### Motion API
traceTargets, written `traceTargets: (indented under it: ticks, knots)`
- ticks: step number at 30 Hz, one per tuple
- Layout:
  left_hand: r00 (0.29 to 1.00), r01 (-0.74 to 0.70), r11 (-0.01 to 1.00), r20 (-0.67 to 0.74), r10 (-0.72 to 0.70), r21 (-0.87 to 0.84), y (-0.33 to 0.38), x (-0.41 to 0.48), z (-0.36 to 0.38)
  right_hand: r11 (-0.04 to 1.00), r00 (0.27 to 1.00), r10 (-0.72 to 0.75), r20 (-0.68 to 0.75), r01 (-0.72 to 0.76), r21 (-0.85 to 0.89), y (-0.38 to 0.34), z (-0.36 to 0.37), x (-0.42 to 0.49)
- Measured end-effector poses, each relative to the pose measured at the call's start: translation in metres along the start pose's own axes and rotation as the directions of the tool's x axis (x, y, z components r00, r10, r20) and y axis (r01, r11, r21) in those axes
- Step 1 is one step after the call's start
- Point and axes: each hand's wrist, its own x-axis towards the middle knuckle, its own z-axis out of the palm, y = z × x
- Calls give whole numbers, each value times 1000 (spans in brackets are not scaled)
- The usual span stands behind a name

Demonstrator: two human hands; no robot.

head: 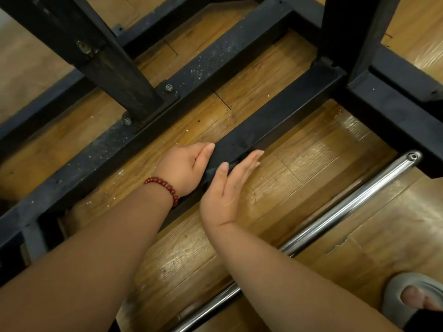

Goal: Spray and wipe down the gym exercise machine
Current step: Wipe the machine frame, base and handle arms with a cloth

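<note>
The gym machine's black steel frame lies low over a wooden floor. One black floor bar point(275, 125) runs diagonally through the middle of the head view. A dark cloth point(215, 167) is draped over this bar between my hands. My left hand point(182, 166), with a red bead bracelet on its wrist, curls its fingers round the cloth and the bar from the left side. My right hand point(227, 188) presses flat against the bar's right side, fingers straight and thumb lying on the cloth. No spray bottle is in view.
A dusty, speckled black beam point(203, 65) runs parallel behind the bar, with a bolted upright post point(107, 56) rising at the left. A chrome tube point(347, 207) lies diagonally at the right. My foot in a grey slipper point(412, 298) stands at the bottom right.
</note>
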Motion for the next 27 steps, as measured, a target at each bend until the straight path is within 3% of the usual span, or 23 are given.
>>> traceTargets:
  ticks: [3, 8, 11, 14, 17, 20, 27]
  knots:
    - [1000, 13, 1000, 12, -13, -5, 0, 0, -1, 1000, 1000, 16, -6, -16, -1, -4, -9, 17]
    - [1000, 23, 999, -17, -23, 44, 1, -3, 2, 995, 975, 96, -199, -86, 58, -18, -12, 54]
    - [998, 10, 999, -58, -8, 39, 4, -5, 0, 997, 994, 72, -78, -70, 24, -16, 2, 13]
    - [993, 76, 996, -81, -80, -53, 2, -14, 0, 999, 997, 39, 70, -39, -6, -6, 0, -14]
    - [978, 191, 979, -77, -195, -65, -18, -35, -3, 998, 999, 52, 13, -51, -32, -8, -4, 9]
    - [954, 298, 953, -65, -294, 55, -39, -58, -3, 999, 997, 14, -79, -17, -29, -9, -4, 21]
    - [952, 293, 954, -111, -285, 57, -44, -61, -1, 998, 998, 58, 36, -57, -23, -5, 22, -40]
